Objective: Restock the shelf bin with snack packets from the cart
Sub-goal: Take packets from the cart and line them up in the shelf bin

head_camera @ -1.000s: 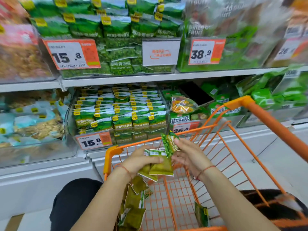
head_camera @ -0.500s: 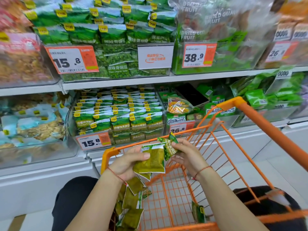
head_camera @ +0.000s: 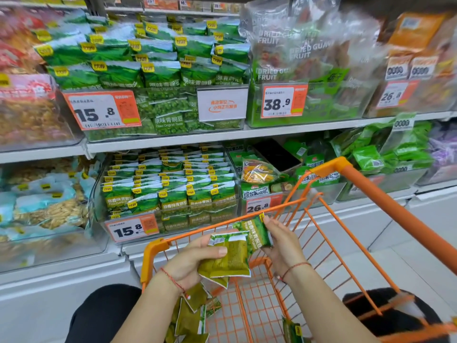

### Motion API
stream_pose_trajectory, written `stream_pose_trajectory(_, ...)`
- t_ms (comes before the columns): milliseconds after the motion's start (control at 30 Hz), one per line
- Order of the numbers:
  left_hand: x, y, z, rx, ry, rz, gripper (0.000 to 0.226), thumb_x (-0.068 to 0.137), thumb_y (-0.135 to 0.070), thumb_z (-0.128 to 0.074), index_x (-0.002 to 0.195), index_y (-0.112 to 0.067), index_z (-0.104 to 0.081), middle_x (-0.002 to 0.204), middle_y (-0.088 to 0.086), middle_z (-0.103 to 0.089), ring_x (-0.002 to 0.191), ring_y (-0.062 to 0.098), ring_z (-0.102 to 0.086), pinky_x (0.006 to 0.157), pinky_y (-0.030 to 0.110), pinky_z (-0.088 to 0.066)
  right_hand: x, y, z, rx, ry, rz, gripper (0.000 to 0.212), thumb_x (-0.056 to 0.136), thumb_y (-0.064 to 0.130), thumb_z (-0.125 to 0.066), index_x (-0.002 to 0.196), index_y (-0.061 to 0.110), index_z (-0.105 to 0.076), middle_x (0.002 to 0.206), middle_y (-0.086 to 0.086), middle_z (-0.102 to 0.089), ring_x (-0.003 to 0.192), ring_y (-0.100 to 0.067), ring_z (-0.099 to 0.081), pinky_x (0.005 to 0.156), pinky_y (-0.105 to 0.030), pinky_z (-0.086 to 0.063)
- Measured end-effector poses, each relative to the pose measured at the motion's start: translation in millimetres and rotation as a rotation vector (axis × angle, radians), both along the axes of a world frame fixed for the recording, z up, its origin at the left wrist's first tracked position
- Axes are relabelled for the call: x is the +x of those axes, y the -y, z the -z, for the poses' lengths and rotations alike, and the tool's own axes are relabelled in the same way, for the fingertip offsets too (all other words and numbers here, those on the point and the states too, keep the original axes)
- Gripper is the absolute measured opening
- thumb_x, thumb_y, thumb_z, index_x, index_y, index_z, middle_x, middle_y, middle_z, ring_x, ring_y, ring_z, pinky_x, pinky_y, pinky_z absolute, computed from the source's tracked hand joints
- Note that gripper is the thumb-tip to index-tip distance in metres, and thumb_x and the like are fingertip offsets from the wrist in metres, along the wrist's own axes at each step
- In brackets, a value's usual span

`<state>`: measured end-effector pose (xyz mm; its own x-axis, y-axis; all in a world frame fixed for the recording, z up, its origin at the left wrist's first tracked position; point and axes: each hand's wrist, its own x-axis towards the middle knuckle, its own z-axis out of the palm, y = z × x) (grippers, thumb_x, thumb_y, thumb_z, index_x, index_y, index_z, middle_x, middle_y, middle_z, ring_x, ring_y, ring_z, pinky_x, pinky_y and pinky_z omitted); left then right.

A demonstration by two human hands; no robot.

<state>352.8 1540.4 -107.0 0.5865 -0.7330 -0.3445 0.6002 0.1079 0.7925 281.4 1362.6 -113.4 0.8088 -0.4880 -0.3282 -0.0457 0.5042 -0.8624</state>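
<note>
Setting: shop aisle, white shelves of bagged snacks above a pale floor.
Left hand: grasps a small stack of olive-green snack packets, thumb laid across the top one.
Right hand: pinches a green packet by its edge, touching the left hand's stack.
Cart: orange wire, under both hands; more packets lie in its left corner.
Shelf bin: clear, lower shelf, just beyond the cart's front rim, rows of green packets, tag reading 15.8.
</note>
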Motion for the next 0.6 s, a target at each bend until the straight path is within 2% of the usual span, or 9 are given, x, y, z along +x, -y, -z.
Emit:
stream_pose_trajectory(67, 6.9, 1.8, 5.9, -0.038, -0.003, -0.071, 0.104, 0.034, 0.002, -0.087, 0.127, 0.004, -0.04, 0.081, 0.021, -0.071, 0.062, 0.028, -0.07, 0.05, 0.035, -0.057, -1.8, 0.9, -0.2, 0.139, -0.004, -0.101, 0.02, 0.092, 0.024, -0.059, 0.106, 0.011, -0.064, 0.097, -0.007, -0.07, 0.089, -0.019, -0.069, 0.075, -0.029, -0.058)
stream_pose_trajectory(100, 8.7, 1.5, 5.6, -0.057, -0.008, -0.082, 0.121, 0.029, -0.006, -0.093, 0.135, 0.006, -0.034, 0.089, 0.024, -0.071, 0.066, 0.03, -0.071, 0.053, 0.038, -0.058, -3.1, -0.4, -1.5, 0.198, -0.017, -0.138, 0.021, 0.091, 0.023, -0.06, 0.108, 0.01, -0.063, 0.098, -0.01, -0.069, 0.09, -0.02, -0.069, 0.072, -0.028, -0.059)
stream_pose_trajectory(133, 10.7, 0.9, 6.9, -0.068, -0.009, -0.098, 0.123, 0.028, -0.011, -0.094, 0.135, 0.006, -0.035, 0.093, 0.025, -0.07, 0.069, 0.03, -0.071, 0.055, 0.038, -0.058, -3.6, -1.7, -1.7, 0.227, -0.031, -0.163, 0.021, 0.09, 0.021, -0.06, 0.107, 0.009, -0.061, 0.098, -0.011, -0.068, 0.088, -0.02, -0.07, 0.067, -0.026, -0.059)
stream_pose_trajectory(233, 10.9, -0.5, 4.2, 0.016, 0.039, -0.12, 0.085, 0.048, -0.008, -0.082, 0.124, 0.005, -0.047, 0.091, 0.021, -0.071, 0.067, 0.026, -0.071, 0.056, 0.035, -0.059, -0.5, -5.5, 3.4, 0.191, -0.063, -0.134, 0.01, 0.091, 0.014, -0.058, 0.099, 0.009, -0.058, 0.084, -0.008, -0.071, 0.073, -0.016, -0.071, 0.058, -0.023, -0.057)
stream_pose_trajectory(333, 9.6, -3.6, 0.1, 0.051, 0.041, -0.125, 0.073, 0.059, -0.006, -0.082, 0.123, 0.004, -0.048, 0.088, 0.018, -0.072, 0.065, 0.024, -0.071, 0.054, 0.034, -0.058, 1.4, -2.0, 5.9, 0.146, -0.07, -0.021, 0.009, 0.096, 0.015, -0.052, 0.089, 0.01, -0.056, 0.06, 0.001, -0.067, 0.065, -0.015, -0.068, 0.059, -0.025, -0.058)
stream_pose_trajectory(400, 9.8, -5.2, -3.1, 0.038, 0.08, -0.225, 0.06, 0.065, -0.005, -0.081, 0.117, -0.003, -0.052, 0.087, 0.015, -0.072, 0.066, 0.025, -0.071, 0.053, 0.035, -0.058, 2.9, 1.4, 10.0, 0.093, -0.128, 0.023, 0.01, 0.096, 0.015, -0.052, 0.088, 0.01, -0.056, 0.068, -0.003, -0.066, 0.07, -0.018, -0.065, 0.058, -0.026, -0.056)
stream_pose_trajectory(467, 7.2, -3.6, -4.4, 0.068, 0.268, -0.406, 0.04, 0.069, -0.01, -0.075, 0.105, -0.012, -0.058, 0.089, 0.01, -0.072, 0.073, 0.025, -0.07, 0.059, 0.034, -0.059, 3.5, -0.2, 11.7, 0.007, -0.21, -0.012, 0.011, 0.095, 0.012, -0.053, 0.086, 0.006, -0.057, 0.074, -0.009, -0.064, 0.068, -0.02, -0.065, 0.059, -0.028, -0.054)
stream_pose_trajectory(533, 4.4, -3.8, 0.1, 0.222, 0.663, -0.613, 0.031, 0.074, -0.011, -0.077, 0.094, -0.024, -0.059, 0.093, -0.001, -0.068, 0.085, 0.015, -0.067, 0.068, 0.028, -0.057, 2.2, -5.1, 14.0, -0.101, -0.277, -0.169, 0.015, 0.094, 0.014, -0.056, 0.082, 0.006, -0.06, 0.07, -0.007, -0.062, 0.062, -0.017, -0.063, 0.059, -0.028, -0.051)
stream_pose_trajectory(600, 1.2, -3.3, 7.3, 0.34, 1.121, -0.693, 0.034, 0.075, -0.016, -0.079, 0.09, -0.035, -0.055, 0.097, -0.014, -0.062, 0.093, -0.004, -0.059, 0.078, 0.014, -0.048, 0.6, -11.3, 10.8, -0.103, -0.3, -0.284, 0.014, 0.094, 0.016, -0.058, 0.082, 0.009, -0.061, 0.063, 0.001, -0.059, 0.051, -0.009, -0.057, 0.046, -0.019, -0.045)
